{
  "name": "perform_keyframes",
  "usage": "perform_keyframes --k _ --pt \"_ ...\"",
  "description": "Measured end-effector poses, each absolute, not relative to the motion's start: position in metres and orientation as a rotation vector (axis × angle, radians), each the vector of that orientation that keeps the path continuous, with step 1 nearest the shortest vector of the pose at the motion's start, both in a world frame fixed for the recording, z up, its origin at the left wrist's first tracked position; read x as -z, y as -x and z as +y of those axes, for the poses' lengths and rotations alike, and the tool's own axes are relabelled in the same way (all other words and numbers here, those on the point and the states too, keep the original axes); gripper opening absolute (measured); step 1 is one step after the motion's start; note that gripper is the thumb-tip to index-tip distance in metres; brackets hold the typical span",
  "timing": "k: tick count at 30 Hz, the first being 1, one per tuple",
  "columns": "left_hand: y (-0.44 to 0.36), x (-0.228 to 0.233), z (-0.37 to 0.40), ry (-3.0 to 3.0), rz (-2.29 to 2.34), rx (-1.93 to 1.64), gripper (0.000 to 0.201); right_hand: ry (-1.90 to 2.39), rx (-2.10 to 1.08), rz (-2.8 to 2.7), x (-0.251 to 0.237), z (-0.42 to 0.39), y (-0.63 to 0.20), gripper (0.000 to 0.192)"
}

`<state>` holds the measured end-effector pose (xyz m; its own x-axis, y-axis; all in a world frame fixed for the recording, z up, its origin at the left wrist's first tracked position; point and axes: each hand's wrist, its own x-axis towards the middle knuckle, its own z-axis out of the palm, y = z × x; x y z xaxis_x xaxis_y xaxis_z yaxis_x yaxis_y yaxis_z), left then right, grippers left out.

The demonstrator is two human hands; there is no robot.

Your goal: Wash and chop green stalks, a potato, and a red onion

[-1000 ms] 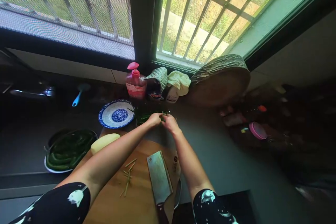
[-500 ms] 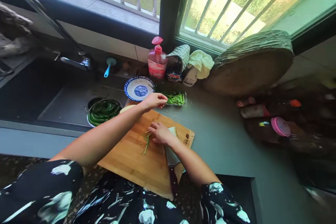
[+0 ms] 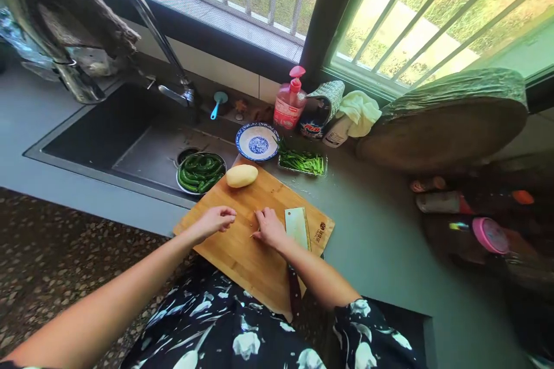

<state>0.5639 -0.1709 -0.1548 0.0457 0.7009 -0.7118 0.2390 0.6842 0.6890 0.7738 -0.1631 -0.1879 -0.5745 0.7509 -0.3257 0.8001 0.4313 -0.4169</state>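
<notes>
My left hand [image 3: 215, 220] rests on the wooden cutting board [image 3: 242, 259] with its fingers curled; nothing shows in it. My right hand [image 3: 269, 228] is a little to its right, fingertips pressed down on a few thin green strips [image 3: 253, 234], of which only an end sticks out. A cleaver [image 3: 298, 225] lies flat on the board just right of my right hand. A peeled potato [image 3: 241, 175] sits at the board's far corner. Beyond it, a small tray of cut green strips [image 3: 303, 162] stands on the counter.
A bowl of green peppers [image 3: 199, 172] sits in the sink [image 3: 108, 138] by the board. A blue-and-white plate [image 3: 257, 142], a pink soap bottle [image 3: 289, 105] and cloths line the window wall. A round wooden block [image 3: 445, 127] leans at the right.
Both hands drew back from the tray to the board. My left hand came down beside my right, which has closed over the loose strips. The view swung left, showing the sink.
</notes>
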Motion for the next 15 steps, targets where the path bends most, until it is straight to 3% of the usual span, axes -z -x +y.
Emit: perform_keyframes --k 5,9,15 --pt "-0.593 0.166 -0.19 -1.309 1.62 -0.289 0.024 -1.382 0.808 2.597 0.188 -0.175 -0.771 0.023" --pt "-0.605 0.174 -0.189 -1.732 1.573 -0.261 0.035 -1.501 0.694 2.516 0.187 -0.185 -0.759 0.027" --pt "-0.604 0.193 -0.186 -1.894 1.574 -0.123 0.036 -1.61 0.65 2.434 0.194 -0.185 -0.748 0.026"
